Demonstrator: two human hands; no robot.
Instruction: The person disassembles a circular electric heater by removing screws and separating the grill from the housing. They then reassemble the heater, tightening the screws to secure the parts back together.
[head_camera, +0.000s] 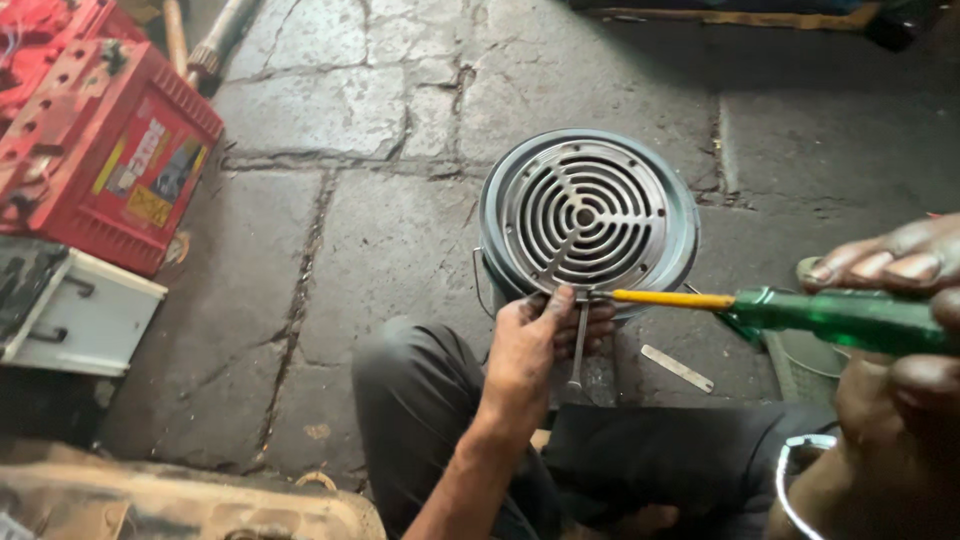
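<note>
Head view: the left hand (535, 345) pinches a wrench (579, 345) against the rim of the round grille unit (587, 215) on the stone floor, the right hand (900, 330) clamps a green-handled screwdriver (780, 308), best kept square to the fastener.

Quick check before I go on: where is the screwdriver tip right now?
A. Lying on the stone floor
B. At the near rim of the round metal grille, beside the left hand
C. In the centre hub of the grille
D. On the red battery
B: the right hand holds the green-handled screwdriver with its tip at the grille rim, next to the left hand.
</note>
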